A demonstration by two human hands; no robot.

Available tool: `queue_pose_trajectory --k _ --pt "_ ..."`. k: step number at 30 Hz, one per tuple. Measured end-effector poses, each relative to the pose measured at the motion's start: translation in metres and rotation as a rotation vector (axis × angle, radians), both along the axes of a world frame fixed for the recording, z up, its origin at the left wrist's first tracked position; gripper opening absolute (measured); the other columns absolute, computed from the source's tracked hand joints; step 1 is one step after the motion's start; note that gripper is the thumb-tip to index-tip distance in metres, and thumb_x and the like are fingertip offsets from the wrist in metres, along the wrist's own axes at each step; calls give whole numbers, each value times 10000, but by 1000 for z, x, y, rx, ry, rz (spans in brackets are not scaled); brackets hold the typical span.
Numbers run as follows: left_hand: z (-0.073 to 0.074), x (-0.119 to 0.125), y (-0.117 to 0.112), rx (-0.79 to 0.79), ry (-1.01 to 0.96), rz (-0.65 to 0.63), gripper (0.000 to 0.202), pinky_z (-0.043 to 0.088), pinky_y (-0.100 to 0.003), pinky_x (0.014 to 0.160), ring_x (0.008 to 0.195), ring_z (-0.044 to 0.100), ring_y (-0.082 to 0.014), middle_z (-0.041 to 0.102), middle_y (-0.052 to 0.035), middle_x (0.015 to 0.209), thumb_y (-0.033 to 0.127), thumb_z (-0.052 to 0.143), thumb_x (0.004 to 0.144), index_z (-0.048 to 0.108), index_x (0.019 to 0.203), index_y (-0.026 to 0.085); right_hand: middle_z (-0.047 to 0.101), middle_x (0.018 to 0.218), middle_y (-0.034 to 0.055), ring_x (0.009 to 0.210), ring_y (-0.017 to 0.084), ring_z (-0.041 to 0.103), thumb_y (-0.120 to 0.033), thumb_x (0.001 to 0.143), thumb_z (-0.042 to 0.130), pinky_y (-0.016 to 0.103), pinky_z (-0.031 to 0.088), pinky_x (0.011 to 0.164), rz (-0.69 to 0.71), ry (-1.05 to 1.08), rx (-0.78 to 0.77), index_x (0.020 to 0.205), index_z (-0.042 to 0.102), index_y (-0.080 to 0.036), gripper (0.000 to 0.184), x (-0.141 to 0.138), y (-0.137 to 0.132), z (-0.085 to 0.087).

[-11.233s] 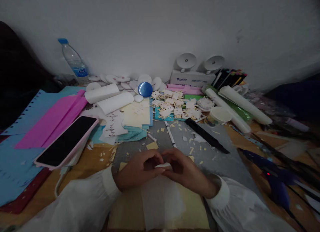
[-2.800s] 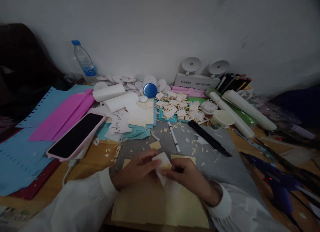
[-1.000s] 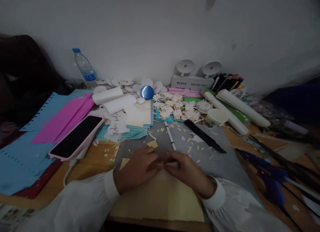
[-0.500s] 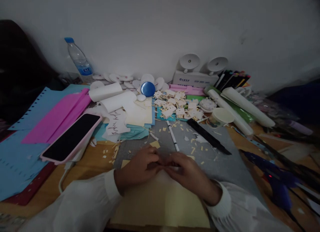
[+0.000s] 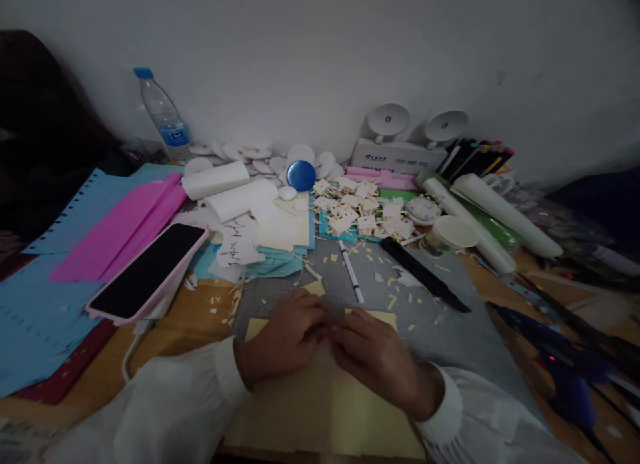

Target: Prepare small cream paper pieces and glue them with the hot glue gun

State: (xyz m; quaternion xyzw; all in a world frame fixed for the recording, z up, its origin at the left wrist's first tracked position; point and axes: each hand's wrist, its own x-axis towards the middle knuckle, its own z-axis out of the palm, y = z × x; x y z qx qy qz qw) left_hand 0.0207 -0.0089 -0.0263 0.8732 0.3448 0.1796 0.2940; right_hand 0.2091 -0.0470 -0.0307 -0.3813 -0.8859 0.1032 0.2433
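Dim room, white wall behind. A wooden desk (image 5: pixel 190 317) is lying buried in paper craft litter, with a grey cutting mat (image 5: pixel 450 331) sitting at its middle.

A person in white sleeves is working at the near edge. The left hand (image 5: pixel 285 337) and right hand (image 5: pixel 375 357) are resting palms down, side by side, on a pale yellow sheet (image 5: pixel 320 411) that is lying flat on the mat directly in front of the person. Fingers of both hands are curling inward and meeting at the sheet's far edge. Whether they are pinching anything between them, I cannot tell; the light is too poor.

Clock readings taken from the hands:
- 12 o'clock: a white pen (image 5: pixel 351 272) is lying just beyond the fingertips, with a heap of small cut cards (image 5: pixel 353 211) and a blue round badge (image 5: pixel 301 175) farther out.
- 1 o'clock: a black knife (image 5: pixel 425 274) is lying slantwise on the mat, with a paper cup (image 5: pixel 450 234) standing beyond it.
- 10 o'clock: a phone in a pink case (image 5: pixel 147 269) is lying face up, with pink paper (image 5: pixel 115 227) beside it.
- 11 o'clock: a water bottle (image 5: pixel 163 114) is standing by the wall.
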Motion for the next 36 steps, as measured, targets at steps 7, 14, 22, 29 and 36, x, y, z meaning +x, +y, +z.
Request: queue_pose_trajectory --k 7,14,22,29,36 --pt "-1 1 -3 43 55 7 146 403 -344 799 879 510 -215 595 -62 872 174 499 894 611 802 154 578 765 42 752 190 528 -143 874 500 307 418 656 -68 -33 -124 780 547 -189 115 2 3 -2" --pt "18 -9 -2 247 57 -99 166 384 -386 800 863 504 -222 598 -71 876 166 452 874 617 889 161 566 803 30 785 188 531 -100 850 527 296 410 668 -165 61 -329 792 501 -200 118 6 2 -4" --pt "10 -6 -10 427 251 -195 203 389 -386 795 816 532 -221 627 -75 872 191 471 878 611 1007 120 604 854 35 843 193 566 -151 881 571 306 427 736 -201 134 -364 880 555 -191 43 14 6 -6" --pt "0 -2 -15 504 276 -109 195 397 -371 740 747 555 -206 616 -41 778 168 437 934 625 963 127 599 817 19 813 181 562 -109 864 581 291 432 711 -185 141 -363 834 554 -194 94 13 5 -4" --pt "1 -1 -18 540 308 -90 161 396 -386 752 753 563 -209 616 -38 762 165 476 931 622 981 119 582 790 35 762 196 543 -68 845 573 304 431 650 -105 -22 -200 805 545 -176 119 10 0 -1"
